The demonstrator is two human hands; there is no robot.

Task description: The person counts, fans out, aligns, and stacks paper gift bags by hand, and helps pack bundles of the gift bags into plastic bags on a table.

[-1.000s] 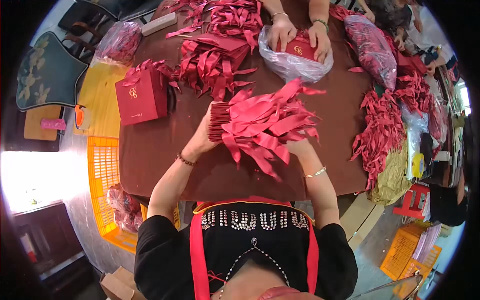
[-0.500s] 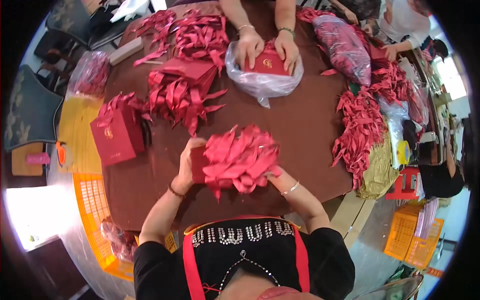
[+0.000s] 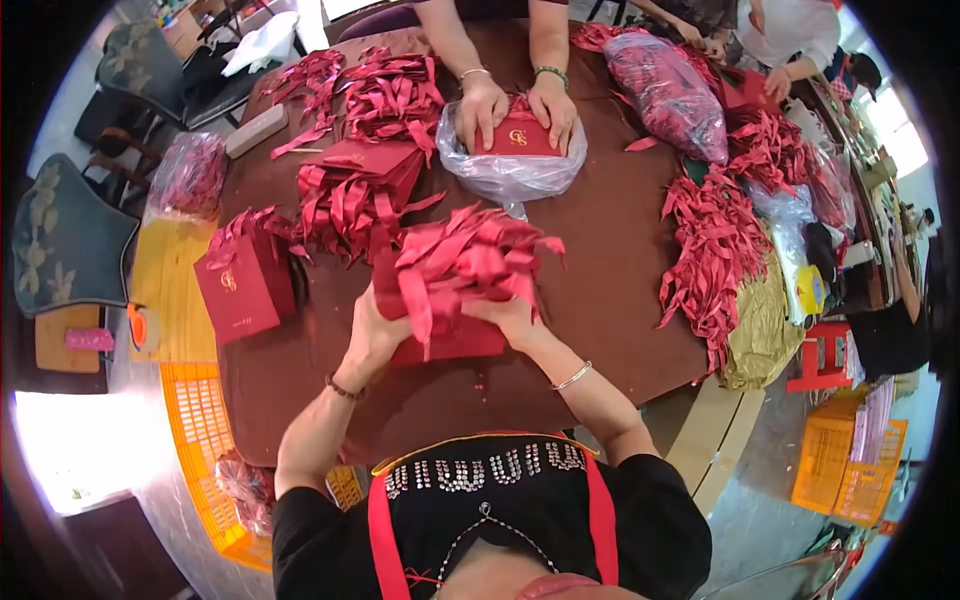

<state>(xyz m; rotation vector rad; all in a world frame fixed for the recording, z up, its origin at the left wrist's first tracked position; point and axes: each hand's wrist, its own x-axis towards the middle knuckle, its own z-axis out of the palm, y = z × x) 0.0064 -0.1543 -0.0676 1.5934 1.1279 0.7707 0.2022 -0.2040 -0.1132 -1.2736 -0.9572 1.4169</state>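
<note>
Just ahead of my body, both hands hold a stack of red paper gift bags (image 3: pixel 455 343) over the brown-covered table. A thick tangle of red ribbon handles (image 3: pixel 470 255) spills over the top. My left hand (image 3: pixel 376 332) grips the left side, with some fingers hidden behind the bags. My right hand (image 3: pixel 512 318) is closed on the right side, its thumb across the front. To the left stands an upright group of red gift bags (image 3: pixel 240 290) with gold print. Another pile of ribboned red bags (image 3: pixel 360 190) lies beyond my left hand.
Across the brown tablecloth (image 3: pixel 600 270), another person's hands (image 3: pixel 485 110) press red bags into a clear plastic bag (image 3: pixel 510 178). Ribbon heaps (image 3: pixel 712 260) and a wrapped bundle (image 3: pixel 665 95) line the right side. An orange crate (image 3: pixel 195 410) stands by the table's left edge.
The stack has tipped upward and moved slightly away from me, showing more of the bags' lower faces. My right hand has come round to the front. The camera view has shifted slightly.
</note>
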